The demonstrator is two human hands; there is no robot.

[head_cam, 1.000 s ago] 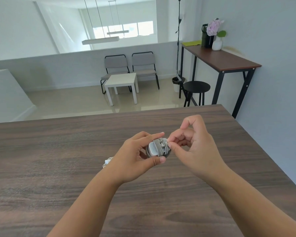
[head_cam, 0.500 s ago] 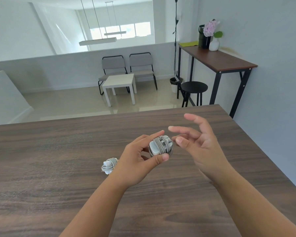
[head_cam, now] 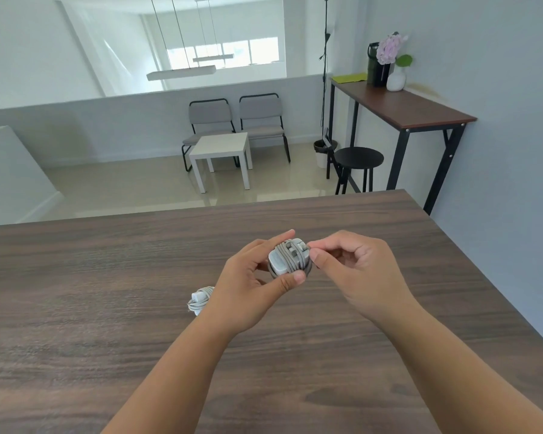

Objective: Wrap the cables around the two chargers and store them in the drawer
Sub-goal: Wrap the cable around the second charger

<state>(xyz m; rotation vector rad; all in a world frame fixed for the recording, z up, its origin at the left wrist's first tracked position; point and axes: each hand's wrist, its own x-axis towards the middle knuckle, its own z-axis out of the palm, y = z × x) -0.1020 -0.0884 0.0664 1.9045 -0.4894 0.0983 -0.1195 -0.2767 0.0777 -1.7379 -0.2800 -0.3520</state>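
Both hands [head_cam: 248,286] pinch rounded, cable-wound charger [head_cam: 287,256].

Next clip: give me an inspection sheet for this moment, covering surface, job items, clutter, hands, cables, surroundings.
Surface: dark wood-grain table, bare where visible.
Job's things: held charger, wrapped in its cable, above the table; second charger, also wrapped, lying on the table, partly hidden by the left wrist. No drawer in view.
Clutter: nothing seen.
Hands: left hand grips the held charger between thumb and fingers; right hand pinches at its wrapped cable by the prongs.
Cables: both coiled round their chargers; no loose tail visible.
Surroundings: side desk with flower vase, black stool, white low table, two chairs.
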